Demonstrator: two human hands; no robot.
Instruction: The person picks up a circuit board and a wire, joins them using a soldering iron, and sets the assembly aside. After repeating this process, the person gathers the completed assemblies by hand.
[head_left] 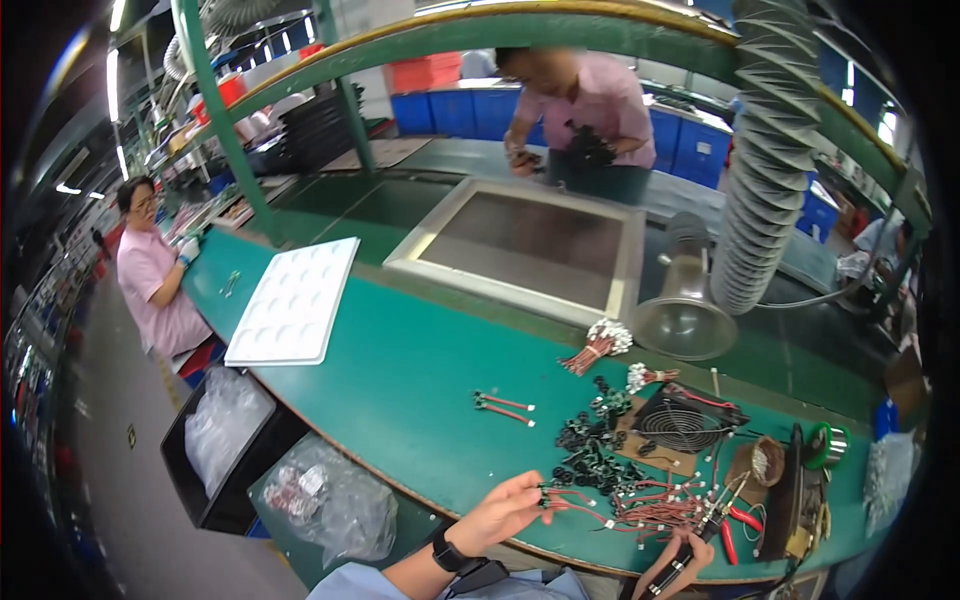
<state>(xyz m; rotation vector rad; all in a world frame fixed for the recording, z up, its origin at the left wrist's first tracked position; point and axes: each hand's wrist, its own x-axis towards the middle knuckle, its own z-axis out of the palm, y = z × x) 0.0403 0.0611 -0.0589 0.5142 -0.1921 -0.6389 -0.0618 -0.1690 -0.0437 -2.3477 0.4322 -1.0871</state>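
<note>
My left hand [503, 510], with a dark band on its wrist, pinches a small black part [545, 495] that has short red wires trailing from it to the right. My right hand [697, 553] is closed round the black handle of a soldering iron [712, 525], whose tip points up and away. Just beyond and between my hands is a pile of red wires with white connectors [665, 510]. A heap of small black parts [590, 440] sits behind it. Two black parts with red leads [505, 405] lie apart on the green bench [400, 400].
A fan [685, 425], a green solder spool [828, 445] and red-handled pliers [732, 535] crowd the right. Tied wire bundles [598, 347] lie below a fume funnel [685, 325]. Left stand a white tray [295, 305] and a black bin [225, 450]. Two people work across and at left.
</note>
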